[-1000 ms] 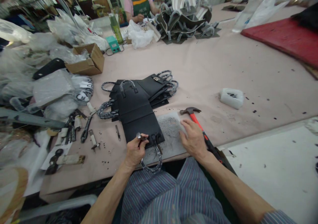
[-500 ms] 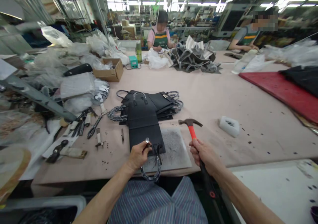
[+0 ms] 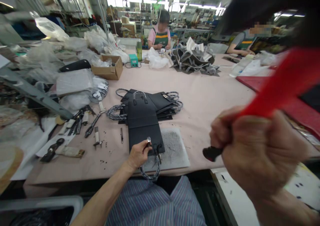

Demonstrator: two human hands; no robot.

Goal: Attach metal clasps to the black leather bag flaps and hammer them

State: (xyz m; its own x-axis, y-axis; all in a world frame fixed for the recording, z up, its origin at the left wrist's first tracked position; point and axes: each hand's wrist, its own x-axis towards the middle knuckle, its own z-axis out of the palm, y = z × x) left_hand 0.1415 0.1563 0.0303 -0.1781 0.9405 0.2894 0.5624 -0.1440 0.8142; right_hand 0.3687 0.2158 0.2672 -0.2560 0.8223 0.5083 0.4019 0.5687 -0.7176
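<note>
My right hand point(image 3: 260, 152) is raised close to the camera, wrapped round a hammer point(image 3: 280, 85). The hammer's orange-red neck and dark head are large and blurred at the upper right; its dark handle end pokes out below the fist. My left hand point(image 3: 138, 156) pinches a short metal punch-like tool point(image 3: 149, 140) upright against the near end of a black bag panel point(image 3: 143, 124). A plastic-wrapped handle point(image 3: 157, 172) loops from that end toward me. Under the panel lies a marked white board point(image 3: 176, 149). The tool's lower tip is hidden by my fingers.
More black panels with wrapped handles point(image 3: 163, 100) are stacked behind. Left of them lie pliers point(image 3: 93, 126), a dark pen-like rod point(image 3: 122, 135) and another hammer point(image 3: 53, 151). A cardboard box point(image 3: 108, 70) and plastic bags stand farther back. Two people sit across the table.
My right hand has lifted the hammer from above the table up toward the camera. My left hand still holds the metal tool at nearly the same spot on the panel.
</note>
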